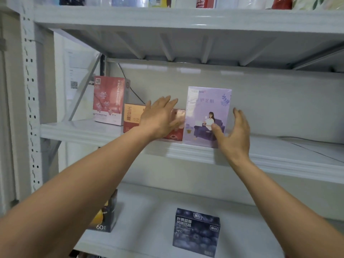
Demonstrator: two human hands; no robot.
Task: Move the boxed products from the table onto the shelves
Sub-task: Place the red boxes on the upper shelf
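Head view: our glossy lavender carton (206, 108), marked 护足贴, stands upright on the grey metal middle shelf (279, 157). Left of it an orange box (130, 116) reads 玉灵膏; below, a navy box (195, 231) shows NFC. Our left hand (160, 120) is spread flat beside the carton, holding nothing. Our right hand (234, 135) gapes wide, thumb over the carton's front.

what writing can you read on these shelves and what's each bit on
"玉灵膏": orange box
"护足贴": lavender box; the brand line above it is blurred
"NFC", under what looks like "叶黄蓝莓 风味饮品": dark blue box
"60": black box
Too blurred to read: lettering on the pink blossom box, the wall sheet with a QR code, the top-shelf product labels
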